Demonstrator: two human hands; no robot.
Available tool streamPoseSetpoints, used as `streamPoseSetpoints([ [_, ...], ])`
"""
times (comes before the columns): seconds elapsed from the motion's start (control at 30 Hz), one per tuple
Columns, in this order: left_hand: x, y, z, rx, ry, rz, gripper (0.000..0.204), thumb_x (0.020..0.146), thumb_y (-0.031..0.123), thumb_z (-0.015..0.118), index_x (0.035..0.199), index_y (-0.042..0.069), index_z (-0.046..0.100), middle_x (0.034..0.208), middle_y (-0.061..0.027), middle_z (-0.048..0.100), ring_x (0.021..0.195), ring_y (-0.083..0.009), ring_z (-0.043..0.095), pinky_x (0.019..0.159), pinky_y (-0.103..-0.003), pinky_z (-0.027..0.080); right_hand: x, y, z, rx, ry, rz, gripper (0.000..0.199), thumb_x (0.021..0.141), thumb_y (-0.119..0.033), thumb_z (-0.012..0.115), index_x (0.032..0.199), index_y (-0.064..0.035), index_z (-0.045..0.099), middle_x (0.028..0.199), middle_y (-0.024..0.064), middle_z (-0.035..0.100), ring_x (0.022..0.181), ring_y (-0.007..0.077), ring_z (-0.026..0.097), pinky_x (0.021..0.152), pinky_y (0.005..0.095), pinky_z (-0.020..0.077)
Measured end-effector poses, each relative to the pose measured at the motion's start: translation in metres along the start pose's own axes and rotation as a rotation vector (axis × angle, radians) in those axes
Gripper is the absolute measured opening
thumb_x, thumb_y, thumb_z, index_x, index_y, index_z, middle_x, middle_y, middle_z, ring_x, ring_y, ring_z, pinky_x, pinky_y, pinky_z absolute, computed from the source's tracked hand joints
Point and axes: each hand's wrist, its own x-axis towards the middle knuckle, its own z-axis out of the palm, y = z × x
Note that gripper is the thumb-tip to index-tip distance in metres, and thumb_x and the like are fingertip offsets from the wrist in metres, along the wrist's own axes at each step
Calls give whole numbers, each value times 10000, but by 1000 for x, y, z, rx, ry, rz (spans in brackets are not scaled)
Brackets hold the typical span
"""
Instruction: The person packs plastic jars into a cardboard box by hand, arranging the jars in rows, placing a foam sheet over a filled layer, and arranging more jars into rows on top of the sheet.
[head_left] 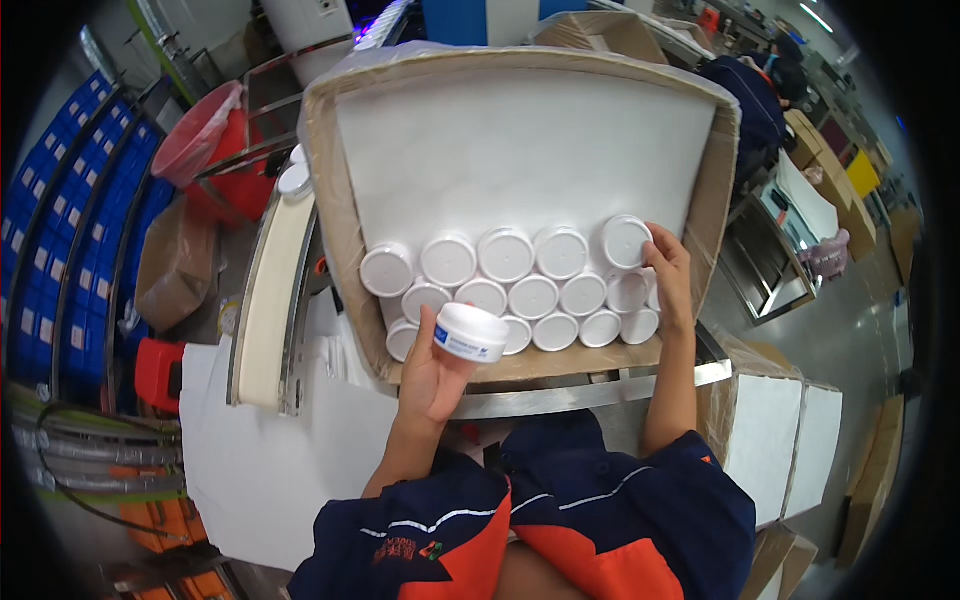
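— Blue bins (60, 220) line the left edge of the frame, and a red bucket (205, 130) stands at upper left. What occupies the centre?

— An open cardboard box (722, 180), its rim covered in clear film. White lidded jars (533, 297) lie in three rows across its lower part.

— And the left hand (436, 385)?

— Left of centre, its fingers hold a labelled jar (472, 333), tilted, in front of the lower rows; the thumb lies along the jar's left side.

— The right hand (672, 275)?

— Its fingers touch the right edge of the end jar (625, 241), at the right of the top row. One cannot tell whether they grip it.

— Beside the box?

— At left, a cream conveyor belt (272, 300), with another jar (295, 182) at its upper end.
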Motion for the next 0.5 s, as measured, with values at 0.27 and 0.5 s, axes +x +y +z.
streamPoseSetpoints([
  [0.27,-19,-1,22,202,-91,340,407,1026,370,467,1247,29,467,1164,-65,575,1098,-153,575,973,-332,482,-11,9,27,-839,66,-486,563,836,-65,665,1371,-53,491,1405,203,435,1280,371,451,1057,434,378],
  [0.5,-20,-6,9,308,-132,544,388,1013,303,522,1270,23,445,1222,-81,535,1130,-148,539,1006,-300,435,-111,-121,143,-204,-435,-656,690,695,-66,806,1328,-32,532,1336,176,517,1159,340,525,949,402,449],
])
